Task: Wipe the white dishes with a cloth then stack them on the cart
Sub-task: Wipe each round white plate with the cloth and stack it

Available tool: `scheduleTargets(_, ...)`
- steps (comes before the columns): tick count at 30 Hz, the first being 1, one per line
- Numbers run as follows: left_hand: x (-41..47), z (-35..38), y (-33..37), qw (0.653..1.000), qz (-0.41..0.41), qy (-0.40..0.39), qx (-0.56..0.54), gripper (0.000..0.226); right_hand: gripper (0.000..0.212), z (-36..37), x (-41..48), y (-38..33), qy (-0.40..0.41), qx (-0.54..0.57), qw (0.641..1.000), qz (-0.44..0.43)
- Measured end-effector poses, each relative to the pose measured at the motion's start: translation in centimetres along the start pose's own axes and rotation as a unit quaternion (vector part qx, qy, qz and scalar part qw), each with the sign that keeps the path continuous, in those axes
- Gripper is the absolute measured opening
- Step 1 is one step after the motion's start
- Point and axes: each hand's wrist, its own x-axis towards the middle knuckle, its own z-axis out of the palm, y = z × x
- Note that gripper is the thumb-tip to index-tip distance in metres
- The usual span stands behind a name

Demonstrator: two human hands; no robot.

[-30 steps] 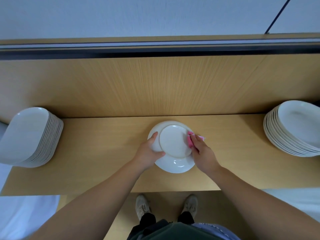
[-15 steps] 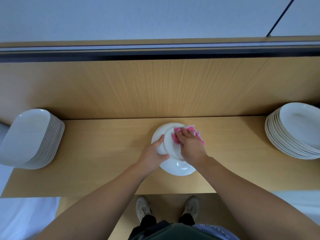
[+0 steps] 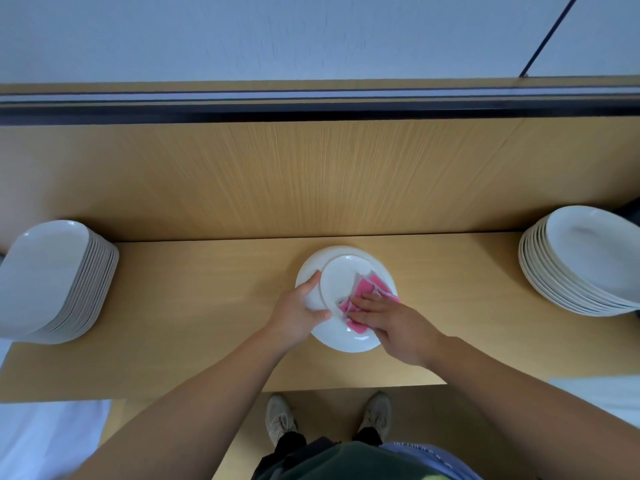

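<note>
At the centre of the tabletop [image 3: 207, 323], the left hand [image 3: 298, 315] grips the left rim of an overturned white plate [image 3: 341, 275]; the right hand [image 3: 398, 327], fingers flat, presses a pink cloth [image 3: 367, 292] onto its underside. Wiping is under way; stacking remains. Whether the oval-dish stack [image 3: 52, 278] or the round-plate stack [image 3: 581, 261] is finished cannot be determined.

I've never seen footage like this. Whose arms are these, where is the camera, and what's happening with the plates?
No machine here: these are a person's bare arms, filmed by one wide-angle camera worn on their head, looking down, so their shoes show too. On the wooden surface lie a stack of oblong white dishes at the left and a stack of round dishes at the right. Between them the left hand grips the rim of one white dish, apparently bottom up, while the right hand presses a pink cloth flat on it.
</note>
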Motion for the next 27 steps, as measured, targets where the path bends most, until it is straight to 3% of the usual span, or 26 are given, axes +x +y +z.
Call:
scheduleTargets(5,0.1,0.2,0.2,1.0,-0.005,-0.003,0.014,0.083,0.038,-1.6,0.3,3.0,0.016,-0.037,0.999,-0.001)
scheduleTargets(10,-0.2,0.7,0.8,0.999,-0.003,-0.003,0.033,0.082,0.029,-2.4,3.4,3.0,0.003,0.028,0.995,0.092)
scheduleTargets(13,-0.3,0.6,1.4,0.999,-0.004,0.006,0.04,0.08,0.03,-2.0,5.3,2.3,-0.002,0.006,0.996,0.094)
scheduleTargets(16,-0.8,0.8,2.0,1.0,-0.012,0.021,0.019,0.083,0.031,-1.6,4.0,1.6,-0.009,0.004,1.0,0.018)
scheduleTargets(19,-1.6,1.2,2.9,0.999,-0.014,0.04,-0.014,0.096,0.043,-2.7,2.1,2.5,-0.035,0.022,0.999,0.031)
scheduleTargets(21,-1.8,1.5,3.1,0.997,-0.001,0.062,-0.053,0.099,0.033,-3.8,1.5,2.7,-0.023,0.057,0.997,0.039)
scheduleTargets(23,-2.1,1.6,3.9,0.994,-0.006,0.079,-0.08,0.085,0.025,-5.4,1.1,2.6,0.04,0.082,0.995,0.03)
scheduleTargets(25,-2.8,1.8,5.4,0.989,-0.004,0.088,-0.116,0.053,0.024,-6.9,0.9,2.4,0.078,0.109,0.99,0.033)
scheduleTargets(27,-3.4,2.1,6.9,0.987,0.01,0.089,-0.137,0.035,0.027,-8.0,0.5,2.1,0.111,0.098,0.989,0.014)
